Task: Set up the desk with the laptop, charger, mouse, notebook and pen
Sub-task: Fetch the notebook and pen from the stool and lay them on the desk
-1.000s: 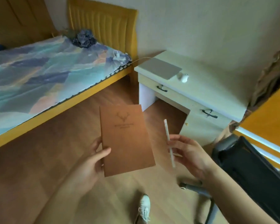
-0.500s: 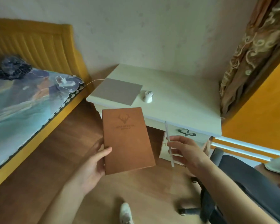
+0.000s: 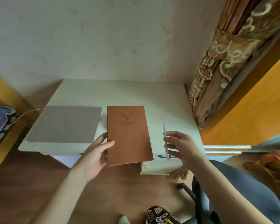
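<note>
My left hand [image 3: 95, 152] grips a brown notebook [image 3: 128, 135] with a deer emblem by its lower left edge, holding it above the front of the cream desk [image 3: 136, 94]. In my right hand [image 3: 181, 146] a thin white pen [image 3: 165, 138] stands nearly upright, pinched between the fingers just right of the notebook. On the left of the desk lies a closed grey laptop [image 3: 65, 123], and a white charger cable [image 3: 23, 114] runs off its left side. The notebook hides the mouse.
A patterned curtain [image 3: 225, 62] hangs at the desk's right end beside an orange wall panel [image 3: 249, 110]. A dark office chair [image 3: 233, 191] stands at lower right. The bed's edge and bedding [image 3: 0, 122] are at far left. Wooden floor lies below.
The view has swung to face the desk and come closer. Both hands, with notebook and pen, are now over the desk's front instead of over the floor.
</note>
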